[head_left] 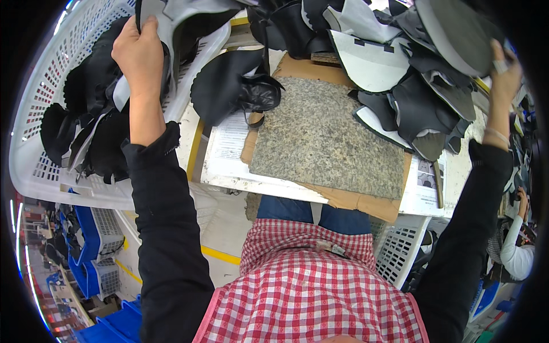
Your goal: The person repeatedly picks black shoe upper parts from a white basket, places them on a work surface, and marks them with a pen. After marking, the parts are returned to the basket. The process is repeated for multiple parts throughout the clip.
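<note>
My left hand (pixel 139 60) is raised at the upper left, its fingers closed on a black piece with pale grey lining (pixel 168 20), which looks like a shoe upper. It is over a white plastic basket (pixel 23 143) piled with black scalloped-edge pieces (pixel 94 80). At the upper right my right hand (pixel 504 77) grips the edge of a large rounded piece with a grey face (pixel 457 34), slightly blurred. Below that lies a heap of black uppers (pixel 426 106), some with their white linings turned up (pixel 369 60). Another black scalloped piece (pixel 220 86) rests on the table between basket and slab.
A speckled stone slab (pixel 329 134) sits on brown cardboard (pixel 366 206) at the table's middle. Printed sheets (pixel 229 148) lie beside it; a thin stick-like tool (pixel 438 184) is at the right. Lower down are another white basket (pixel 400 246) and blue bins (pixel 86 246). Another person (pixel 514 246) is far right.
</note>
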Motion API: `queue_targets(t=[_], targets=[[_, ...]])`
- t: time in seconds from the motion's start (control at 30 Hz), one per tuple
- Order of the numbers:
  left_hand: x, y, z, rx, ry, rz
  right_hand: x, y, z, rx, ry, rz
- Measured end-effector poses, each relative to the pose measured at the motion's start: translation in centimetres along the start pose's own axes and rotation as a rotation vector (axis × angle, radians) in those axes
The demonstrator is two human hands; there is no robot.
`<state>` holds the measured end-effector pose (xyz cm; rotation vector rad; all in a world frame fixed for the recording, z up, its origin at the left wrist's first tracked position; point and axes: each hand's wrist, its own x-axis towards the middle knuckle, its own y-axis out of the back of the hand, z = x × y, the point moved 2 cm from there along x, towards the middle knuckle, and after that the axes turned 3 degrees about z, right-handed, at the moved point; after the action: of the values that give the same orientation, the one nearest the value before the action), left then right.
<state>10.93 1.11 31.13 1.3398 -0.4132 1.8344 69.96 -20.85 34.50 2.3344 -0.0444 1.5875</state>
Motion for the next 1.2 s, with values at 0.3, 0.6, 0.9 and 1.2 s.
queue_targets(t=[0.3, 0.6, 0.9, 1.2], targets=[[-4.0, -2.1, 10.8, 0.189, -0.146, -0.447, -24.6, 3.0, -8.7, 0.909, -0.116, -0.396], [-10.1, -8.0, 14.0, -1.128, 0.601, -0.346, -31.2, 7.2, -14.7, 1.042, -0.333, -0.524], [-28.3, 0.3, 8.2, 0.200, 0.374, -0.784, -34.4, 6.5, -9.4, 0.656, -0.292, -0.821], [-34.3, -3.8, 19.0, -0.308, -0.048, -0.929, -36.9, 7.2, -6.2, 0.801, -0.635, -0.631]])
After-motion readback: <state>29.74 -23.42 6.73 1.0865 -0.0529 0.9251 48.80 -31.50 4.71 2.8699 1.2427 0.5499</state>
